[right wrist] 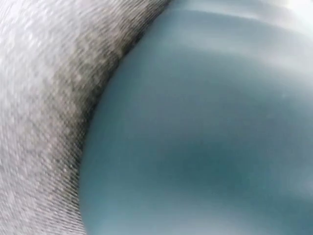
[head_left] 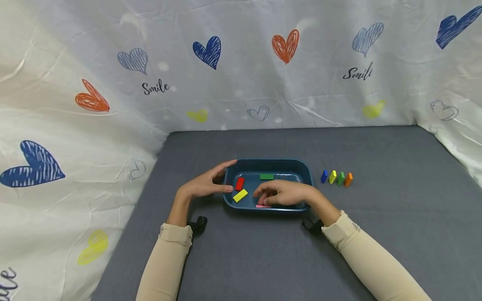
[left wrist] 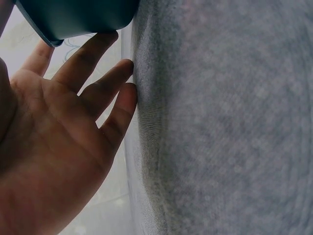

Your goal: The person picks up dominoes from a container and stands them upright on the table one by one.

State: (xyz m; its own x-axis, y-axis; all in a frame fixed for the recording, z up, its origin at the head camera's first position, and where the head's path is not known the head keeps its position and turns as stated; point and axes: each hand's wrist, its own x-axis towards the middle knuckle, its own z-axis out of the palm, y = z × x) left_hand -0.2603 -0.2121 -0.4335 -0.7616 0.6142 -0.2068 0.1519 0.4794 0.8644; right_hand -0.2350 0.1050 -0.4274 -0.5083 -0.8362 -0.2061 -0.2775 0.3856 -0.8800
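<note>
A dark teal tray (head_left: pixel 284 166) lies on the grey cloth. My left hand (head_left: pixel 203 184) is at its left end, thumb near the rim and fingers spread; in the left wrist view, fingertips of this hand (left wrist: pixel 63 107) touch the outer wall of the tray (left wrist: pixel 88 17). My right hand (head_left: pixel 286 192) reaches into the tray, its bent fingers and thumb pinching a pink block (head_left: pixel 263 206) by the near wall. Inside are also a red block (head_left: pixel 239 184), a yellow block (head_left: pixel 240 195) and a green block (head_left: pixel 266 177). The right wrist view holds only the blurred tray wall (right wrist: pixel 195 122) and cloth.
Right of the tray stand a blue block (head_left: pixel 324 176), a yellow block (head_left: pixel 333 177), a green block (head_left: pixel 341 178) and an orange block (head_left: pixel 348 179) in a slanting row. A white curtain (head_left: pixel 241 83) with printed hearts hangs behind and left of the grey cloth (head_left: pixel 256 259).
</note>
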